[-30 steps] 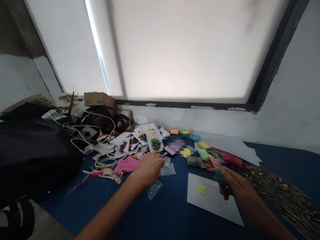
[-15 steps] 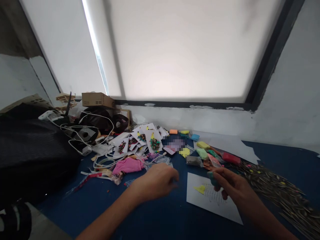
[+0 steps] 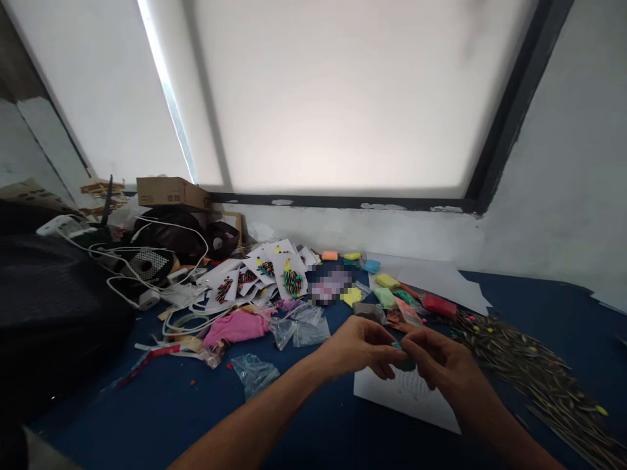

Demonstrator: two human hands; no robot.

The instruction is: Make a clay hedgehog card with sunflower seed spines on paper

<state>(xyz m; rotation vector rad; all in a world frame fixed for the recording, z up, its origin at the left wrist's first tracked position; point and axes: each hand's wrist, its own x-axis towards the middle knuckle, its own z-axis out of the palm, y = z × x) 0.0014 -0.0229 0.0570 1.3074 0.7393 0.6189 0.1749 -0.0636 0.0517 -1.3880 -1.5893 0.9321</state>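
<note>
Between my hands, above a white card, is a small lump of teal modelling clay (image 3: 405,363). The fingertips of my left hand (image 3: 356,349) pinch it from the left. My right hand (image 3: 441,358) grips it from the right, with thumb and fingers closed. Part of the clay is hidden by the fingers. Under my hands lies the white card (image 3: 406,403) with a pencil-like drawing on it, partly covered by the hands. Just beyond them sit a wrapped grey block of clay (image 3: 368,313) and a flat yellow piece of clay (image 3: 353,297).
Sunflower seeds (image 3: 524,356) spread on the right of the blue table (image 3: 313,418). Wrapped clay, including a red block (image 3: 439,305), lies at the back. Decorated cards (image 3: 290,277), pink clay (image 3: 238,326), a clear bag (image 3: 255,375) and white cables (image 3: 169,323) are on the left.
My left hand has moved right and now pinches the teal clay that my right hand was holding. The view has shifted slightly to the right.
</note>
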